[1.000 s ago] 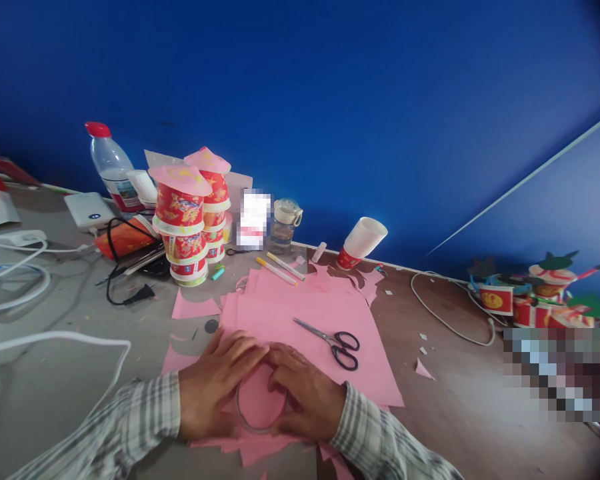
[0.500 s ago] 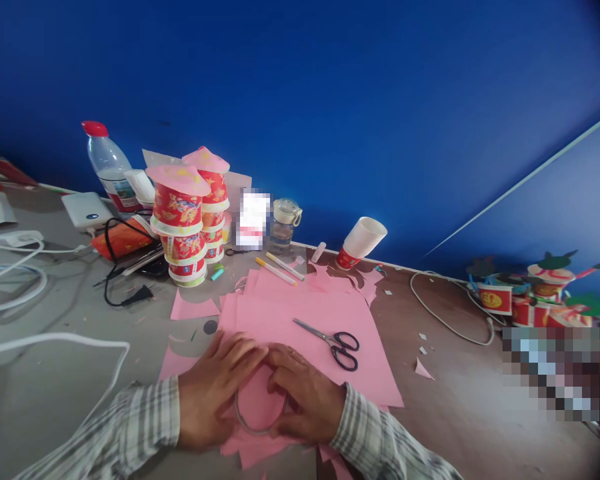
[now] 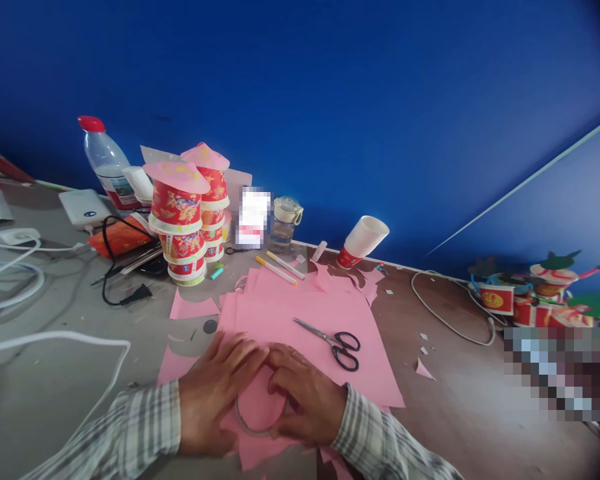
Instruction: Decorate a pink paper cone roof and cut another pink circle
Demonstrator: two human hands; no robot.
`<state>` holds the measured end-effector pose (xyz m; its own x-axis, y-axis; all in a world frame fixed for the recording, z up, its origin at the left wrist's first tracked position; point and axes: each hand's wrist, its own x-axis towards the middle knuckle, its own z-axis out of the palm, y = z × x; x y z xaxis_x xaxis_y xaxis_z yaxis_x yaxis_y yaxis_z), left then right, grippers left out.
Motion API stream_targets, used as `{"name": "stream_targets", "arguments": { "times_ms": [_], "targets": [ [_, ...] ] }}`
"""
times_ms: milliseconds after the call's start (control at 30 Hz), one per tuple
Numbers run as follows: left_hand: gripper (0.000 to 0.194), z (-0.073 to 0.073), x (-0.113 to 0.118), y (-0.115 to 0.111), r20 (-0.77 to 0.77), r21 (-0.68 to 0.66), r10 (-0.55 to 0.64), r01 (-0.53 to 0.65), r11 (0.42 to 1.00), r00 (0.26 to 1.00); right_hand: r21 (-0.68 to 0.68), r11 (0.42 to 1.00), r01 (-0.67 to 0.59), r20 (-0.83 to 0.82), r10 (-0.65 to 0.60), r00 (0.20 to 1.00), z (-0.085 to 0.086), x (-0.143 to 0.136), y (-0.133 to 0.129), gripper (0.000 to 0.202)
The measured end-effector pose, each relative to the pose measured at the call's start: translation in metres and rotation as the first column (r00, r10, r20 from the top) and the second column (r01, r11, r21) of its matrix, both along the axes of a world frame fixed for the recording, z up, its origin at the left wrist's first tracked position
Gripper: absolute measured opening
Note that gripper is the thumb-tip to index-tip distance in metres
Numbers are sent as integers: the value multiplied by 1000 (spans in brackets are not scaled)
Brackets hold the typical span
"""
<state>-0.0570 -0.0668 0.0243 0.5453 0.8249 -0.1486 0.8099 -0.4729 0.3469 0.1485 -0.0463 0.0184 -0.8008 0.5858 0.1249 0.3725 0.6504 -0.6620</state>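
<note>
A thin grey ring (image 3: 253, 430) lies flat on pink paper (image 3: 280, 317), which shows through its middle. My left hand (image 3: 213, 393) curves around the ring's left side, its fingers bent over the far edge. From the right, my right hand (image 3: 305, 397) grips the rim with curled fingers. The two hands' fingertips meet at the far side and hide that part of the ring. Black-handled scissors (image 3: 337, 347) rest on the paper just beyond my right hand, blades pointing left.
Stacked red cups with pink cone tops (image 3: 177, 220) stand back left, near a bottle (image 3: 107, 163). Two markers (image 3: 277, 270), a glass jar (image 3: 283, 223) and nested paper cups (image 3: 363, 241) are farther back. Cables (image 3: 117, 360) cross the left; decorated cups (image 3: 535, 293) sit far right.
My left hand's thumb side has slid slightly toward me and covers a bit more pink paper. My right hand stays on the ring, and the view has shifted a little.
</note>
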Motion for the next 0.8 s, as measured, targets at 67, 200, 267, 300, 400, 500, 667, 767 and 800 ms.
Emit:
{"name": "stream_targets", "arguments": {
  "times_ms": [67,200,267,300,400,500,667,767,800],
  "targets": [
    [107,0,0,0,-6,10,1,-1,1000,1000,2,1000,1,-12,-1,1000,0,0,0,36],
    [109,0,-1,1,-13,7,-17,17,1000,1000,8,1000,-1,-36,2,999,-1,1,1,35],
    [109,0,-2,2,-3,6,-26,26,1000,1000,7,1000,5,-46,-5,999,-2,1,0,35],
    [109,-1,-2,2,3,7,-28,28,1000,1000,5,1000,8,-51,-7,999,-2,1,0,34],
    [109,-1,-3,2,8,12,-29,29,1000,1000,-1,1000,-7,-53,6,999,-1,0,1,33],
    [111,-3,-3,2,-2,11,-23,23,1000,1000,-7,1000,-30,-36,30,999,0,0,2,33],
    [115,-4,-2,3,-20,2,-26,26,1000,999,-9,999,-44,-56,44,997,2,0,3,30],
    [116,-3,-2,3,-16,-10,-22,21,1000,1000,-6,999,-37,-80,37,996,3,0,2,30],
    [116,-3,-2,3,-10,-12,-21,21,1000,1000,-5,999,-37,-78,36,996,4,0,2,30]
  ]
}}
